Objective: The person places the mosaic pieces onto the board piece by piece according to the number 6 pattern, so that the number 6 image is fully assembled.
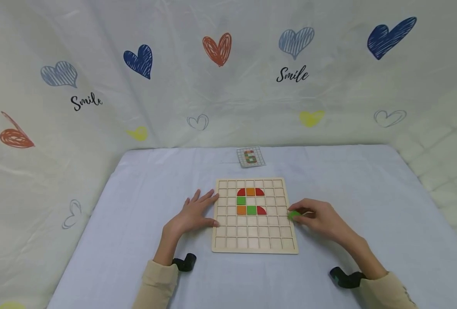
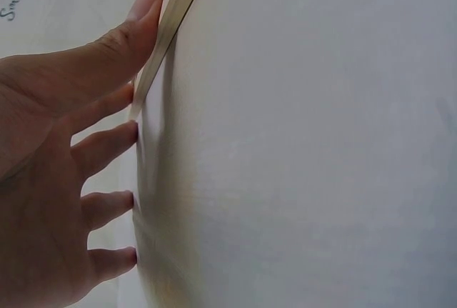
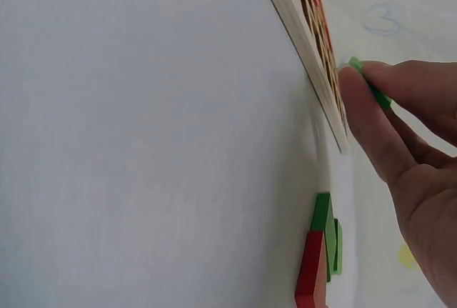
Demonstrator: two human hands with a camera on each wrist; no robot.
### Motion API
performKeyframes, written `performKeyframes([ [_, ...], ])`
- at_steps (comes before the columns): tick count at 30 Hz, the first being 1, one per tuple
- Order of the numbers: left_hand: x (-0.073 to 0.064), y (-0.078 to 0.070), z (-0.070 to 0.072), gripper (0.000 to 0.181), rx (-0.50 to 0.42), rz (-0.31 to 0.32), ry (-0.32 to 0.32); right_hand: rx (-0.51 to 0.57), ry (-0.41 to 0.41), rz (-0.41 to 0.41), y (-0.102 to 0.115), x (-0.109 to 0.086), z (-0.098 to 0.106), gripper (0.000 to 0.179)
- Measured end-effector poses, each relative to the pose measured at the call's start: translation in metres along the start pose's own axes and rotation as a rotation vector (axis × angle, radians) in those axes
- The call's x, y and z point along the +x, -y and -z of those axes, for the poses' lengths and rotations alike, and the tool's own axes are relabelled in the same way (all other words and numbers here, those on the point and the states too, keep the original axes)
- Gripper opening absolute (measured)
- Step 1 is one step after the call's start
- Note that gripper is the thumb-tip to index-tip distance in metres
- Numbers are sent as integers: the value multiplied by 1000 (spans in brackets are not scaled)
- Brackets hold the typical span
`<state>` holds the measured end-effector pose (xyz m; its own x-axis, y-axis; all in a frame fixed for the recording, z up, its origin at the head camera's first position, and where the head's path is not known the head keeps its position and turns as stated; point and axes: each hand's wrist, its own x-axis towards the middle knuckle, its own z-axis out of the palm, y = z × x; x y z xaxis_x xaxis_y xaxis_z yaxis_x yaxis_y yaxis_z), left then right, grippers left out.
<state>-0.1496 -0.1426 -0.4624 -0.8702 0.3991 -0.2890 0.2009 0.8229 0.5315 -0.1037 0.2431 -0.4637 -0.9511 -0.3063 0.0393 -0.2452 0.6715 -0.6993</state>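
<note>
A wooden grid board (image 1: 254, 243) lies flat on the table, with red, orange and green tiles set in some of its squares. My left hand (image 1: 193, 216) is spread at the board's left side, thumb and forefinger touching its edge. Between thumb and fingers, my right hand (image 1: 319, 218) pinches a small green tile (image 1: 293, 214) at the board's right edge. In the right wrist view this green tile (image 3: 378, 95) shows partly behind the fingertips. Below that hand, a red block (image 3: 311, 269) and green blocks (image 3: 323, 226) lie on the cloth.
Behind the board lies a small card (image 1: 251, 157) printed with a coloured grid figure. A white cloth (image 1: 155, 184) covers the table, and a curtain with hearts (image 1: 217, 49) hangs at the back. Each wrist wears a black camera mount (image 1: 189, 262).
</note>
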Motion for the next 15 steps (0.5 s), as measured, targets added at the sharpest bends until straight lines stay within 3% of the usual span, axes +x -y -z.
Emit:
performKeyframes([
  [9,0,1,1,89,-4,4,3,151,34,-8,12,12,-13,36],
  [15,2,3,-1,90,-1,4,4,183,51,21,19,21,-23,36],
])
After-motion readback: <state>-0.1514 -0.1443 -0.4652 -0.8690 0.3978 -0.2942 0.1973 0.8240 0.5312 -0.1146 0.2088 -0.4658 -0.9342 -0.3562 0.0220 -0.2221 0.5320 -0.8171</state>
